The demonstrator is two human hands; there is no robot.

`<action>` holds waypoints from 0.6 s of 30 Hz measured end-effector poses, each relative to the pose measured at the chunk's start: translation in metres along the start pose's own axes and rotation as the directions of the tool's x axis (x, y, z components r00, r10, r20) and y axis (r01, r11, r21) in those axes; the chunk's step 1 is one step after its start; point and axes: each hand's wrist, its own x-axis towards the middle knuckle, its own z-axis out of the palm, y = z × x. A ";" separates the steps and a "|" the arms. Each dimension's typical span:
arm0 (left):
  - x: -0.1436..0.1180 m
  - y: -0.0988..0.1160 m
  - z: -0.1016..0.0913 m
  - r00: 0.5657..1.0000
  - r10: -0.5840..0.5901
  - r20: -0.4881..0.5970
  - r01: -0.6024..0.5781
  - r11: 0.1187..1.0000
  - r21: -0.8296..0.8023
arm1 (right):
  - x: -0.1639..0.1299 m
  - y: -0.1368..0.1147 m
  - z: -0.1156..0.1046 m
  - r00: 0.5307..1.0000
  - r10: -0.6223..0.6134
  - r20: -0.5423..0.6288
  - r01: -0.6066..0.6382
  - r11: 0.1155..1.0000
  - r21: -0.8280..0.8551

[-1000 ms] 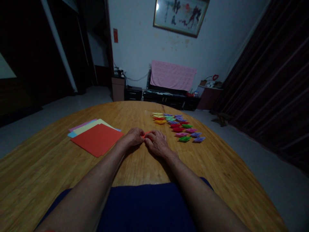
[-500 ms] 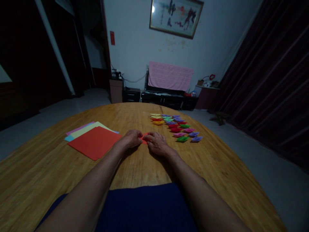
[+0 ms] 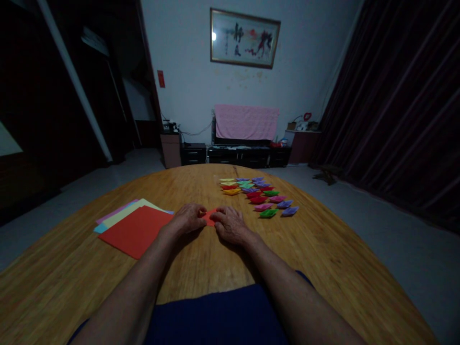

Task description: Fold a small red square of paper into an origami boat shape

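Right now both my hands rest low on the wooden tabletop (image 3: 323, 268), fingertips meeting over a small red-orange folded paper (image 3: 209, 217). My left hand (image 3: 187, 220) pinches the paper's left end, its grip closed on the edge with thumb and forefinger; my right hand (image 3: 230, 224) presses down on the right end, fingers curled over it, so that grip is clamped on the same piece. Only a small wedge of the paper shows between the two hands, lying flat or nearly flat against the wood; how it is creased I cannot tell in this dim light.

At about ten o'clock from the paper, just beside my left wrist, lies a stack of paper sheets (image 3: 134, 230) with a red sheet on top; yellow, pink and blue edges stick out along its far and left sides. At about one o'clock, near my right hand but apart from it, finished folded paper pieces (image 3: 257, 194) sit in rows: yellow, red, green, pink and purple ones, the closest being a green one (image 3: 268, 212) and a purple one (image 3: 289, 210).

My forearms run back toward six o'clock, over a dark blue garment at the tabletop's near edge. Far off at twelve o'clock a pink cloth (image 3: 246, 122) drapes over a low dark cabinet, with a framed picture (image 3: 245, 38) on the wall above it, and a dark curtain hangs at three o'clock
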 end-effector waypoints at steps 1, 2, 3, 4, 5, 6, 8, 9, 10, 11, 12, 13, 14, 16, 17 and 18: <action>-0.002 0.000 -0.002 1.000 0.001 0.003 -0.001 1.000 0.007 | 0.000 -0.001 0.000 1.000 0.002 -0.003 -0.002 1.000 0.001; -0.003 -0.001 -0.004 1.000 0.003 0.014 -0.003 1.000 0.021 | -0.001 -0.001 -0.001 1.000 0.003 -0.005 -0.003 1.000 0.002; -0.004 -0.001 -0.005 1.000 0.000 0.028 -0.001 0.999 0.041 | -0.001 -0.002 -0.001 1.000 0.005 -0.007 -0.005 1.000 0.002; -0.004 -0.001 -0.006 0.999 -0.007 0.044 0.004 0.998 0.064 | -0.001 -0.003 -0.002 1.000 0.007 -0.006 -0.007 1.000 0.001; -0.004 0.000 -0.007 0.998 -0.017 0.058 0.013 0.996 0.084 | -0.001 -0.003 -0.002 1.000 0.009 -0.003 -0.009 1.000 -0.001; -0.003 0.000 -0.008 0.997 -0.030 0.068 0.024 0.995 0.097 | -0.001 -0.003 -0.003 1.000 0.010 0.001 -0.010 1.000 -0.003; -0.001 -0.001 -0.007 0.995 -0.050 0.083 0.042 0.995 0.091 | -0.001 -0.004 -0.004 1.000 0.007 0.007 -0.007 1.000 -0.003; 0.000 -0.002 -0.007 0.995 -0.053 0.087 0.047 0.996 0.079 | -0.001 -0.004 -0.004 1.000 0.003 0.007 -0.003 1.000 -0.001; 0.001 -0.003 -0.006 0.995 -0.050 0.083 0.045 0.997 0.065 | -0.001 -0.004 -0.004 1.000 -0.001 0.007 0.001 1.000 0.001; 0.002 -0.004 -0.005 0.996 -0.041 0.076 0.037 0.998 0.055 | -0.001 -0.004 -0.004 1.000 -0.005 0.006 0.005 1.000 0.002; 0.002 -0.006 -0.004 0.997 -0.023 0.068 0.020 0.998 0.053 | -0.001 -0.004 -0.005 1.000 -0.007 0.007 0.007 1.000 0.001; 0.002 -0.008 -0.003 0.998 0.001 0.062 -0.005 0.998 0.061 | -0.001 -0.004 -0.005 1.000 -0.007 0.009 0.007 1.000 0.000; 0.002 -0.009 -0.003 0.998 0.034 0.055 -0.038 0.996 0.076 | -0.001 -0.004 -0.005 1.000 -0.005 0.012 0.005 1.000 -0.002; 0.002 -0.012 -0.002 0.992 0.120 0.045 -0.124 0.986 0.113 | -0.001 -0.005 -0.006 1.000 -0.001 0.014 0.001 1.000 -0.004; 0.001 -0.013 -0.001 0.985 0.165 0.042 -0.169 0.977 0.129 | -0.001 -0.005 -0.006 1.000 0.002 0.014 -0.002 1.000 -0.005; 0.001 -0.014 -0.001 0.978 0.207 0.041 -0.210 0.967 0.140 | -0.001 -0.005 -0.006 1.000 0.005 0.014 -0.005 1.000 -0.005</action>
